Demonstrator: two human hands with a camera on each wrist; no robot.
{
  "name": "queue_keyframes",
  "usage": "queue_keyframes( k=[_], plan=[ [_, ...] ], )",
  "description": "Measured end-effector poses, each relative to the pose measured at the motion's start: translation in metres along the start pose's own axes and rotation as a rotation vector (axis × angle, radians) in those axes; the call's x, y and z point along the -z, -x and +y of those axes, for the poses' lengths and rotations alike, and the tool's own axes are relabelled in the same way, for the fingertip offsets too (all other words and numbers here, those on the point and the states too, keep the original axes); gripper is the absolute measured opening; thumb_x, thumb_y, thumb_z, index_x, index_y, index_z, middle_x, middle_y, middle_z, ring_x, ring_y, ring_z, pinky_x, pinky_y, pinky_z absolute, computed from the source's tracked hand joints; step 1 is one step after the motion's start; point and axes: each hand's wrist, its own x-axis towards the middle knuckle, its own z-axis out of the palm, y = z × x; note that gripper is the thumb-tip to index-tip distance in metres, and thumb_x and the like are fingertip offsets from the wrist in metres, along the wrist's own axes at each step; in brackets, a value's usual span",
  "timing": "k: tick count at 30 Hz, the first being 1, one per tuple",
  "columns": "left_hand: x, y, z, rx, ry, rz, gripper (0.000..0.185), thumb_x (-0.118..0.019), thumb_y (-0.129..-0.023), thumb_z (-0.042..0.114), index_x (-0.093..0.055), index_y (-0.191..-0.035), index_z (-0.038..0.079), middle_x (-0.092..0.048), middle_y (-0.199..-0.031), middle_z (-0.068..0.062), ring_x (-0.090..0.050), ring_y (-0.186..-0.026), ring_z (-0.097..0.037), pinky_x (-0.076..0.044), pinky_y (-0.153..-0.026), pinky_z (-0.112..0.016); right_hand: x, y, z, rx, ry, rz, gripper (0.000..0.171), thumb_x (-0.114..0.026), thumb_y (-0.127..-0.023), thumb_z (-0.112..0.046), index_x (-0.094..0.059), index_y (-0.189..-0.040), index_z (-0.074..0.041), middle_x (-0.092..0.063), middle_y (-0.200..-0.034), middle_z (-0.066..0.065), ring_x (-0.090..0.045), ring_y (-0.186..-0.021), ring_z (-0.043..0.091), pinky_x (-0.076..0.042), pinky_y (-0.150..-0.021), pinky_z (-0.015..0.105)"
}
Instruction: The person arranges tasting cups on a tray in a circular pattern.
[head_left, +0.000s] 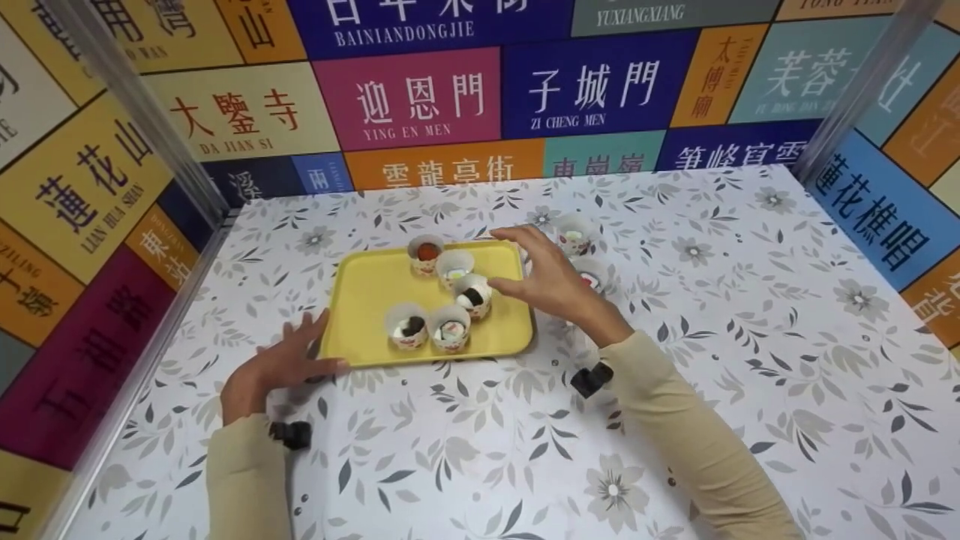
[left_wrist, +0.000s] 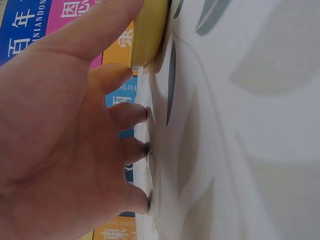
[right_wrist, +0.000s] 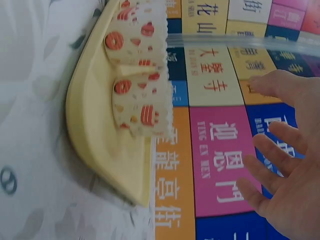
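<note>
- Yellow tray (head_left: 360,300) sat on floral tablecloth (head_left: 675,337), left of centre, inside booth with sign-printed walls (head_left: 420,97).
- Five paper cups on tray: one with orange filling (head_left: 425,253) at back edge, a pale one (head_left: 454,266) beside it, one with dark-and-white filling (head_left: 473,295) nearest right hand, two more at front (head_left: 407,326) and (head_left: 450,327).
- Two further cups (head_left: 574,235) and (head_left: 592,276) stood off tray on cloth, partly hidden behind right hand.
- Left hand (head_left: 281,362) lay relaxed, thumb pressed against tray's near-left corner, fingertips (left_wrist: 142,114) down on cloth, gripping nothing.
- Right hand (head_left: 544,277) hovered over tray's right edge, fingers (right_wrist: 272,152) spread, empty; seemingly not touching any cup, though hard to tell.
</note>
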Motion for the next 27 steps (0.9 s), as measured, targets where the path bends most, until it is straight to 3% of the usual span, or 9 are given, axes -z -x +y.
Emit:
queue_keyframes(
  k=[8, 16, 27],
  plan=[
    [0.001, 0.002, 0.000, -0.062, -0.028, 0.010, 0.110, -0.065, -0.085, 0.066, 0.005, -0.161, 0.029, 0.016, -0.167, -0.017, 0.023, -0.150, -0.047, 0.014, -0.112, -0.078, 0.024, 0.011, 0.031, 0.000, -0.042, 0.090, 0.065, -0.081, -0.085, -0.024, -0.053, -0.143, -0.016, -0.052, -0.146, 0.005, -0.046, -0.139, 0.023, -0.040, -0.115, 0.050],
    [0.000, 0.003, -0.001, -0.054, -0.014, -0.001, 0.109, -0.064, -0.086, 0.066, 0.006, -0.161, 0.029, 0.017, -0.167, -0.016, 0.024, -0.150, -0.047, 0.016, -0.112, -0.077, 0.045, 0.025, 0.071, -0.121, -0.127, 0.104, 0.068, -0.081, -0.085, -0.028, -0.052, -0.145, -0.021, -0.046, -0.152, 0.004, -0.041, -0.142, 0.030, -0.036, -0.116, 0.055],
    [0.000, 0.002, 0.001, -0.020, -0.011, 0.005, 0.108, -0.065, -0.084, 0.068, 0.004, -0.161, 0.034, 0.016, -0.168, -0.011, 0.023, -0.151, -0.044, 0.016, -0.112, -0.076, 0.061, 0.034, 0.105, -0.227, -0.148, 0.101, 0.079, -0.082, -0.083, -0.036, -0.045, -0.150, -0.013, -0.041, -0.157, 0.010, -0.035, -0.147, 0.032, -0.031, -0.120, 0.054]
  ],
)
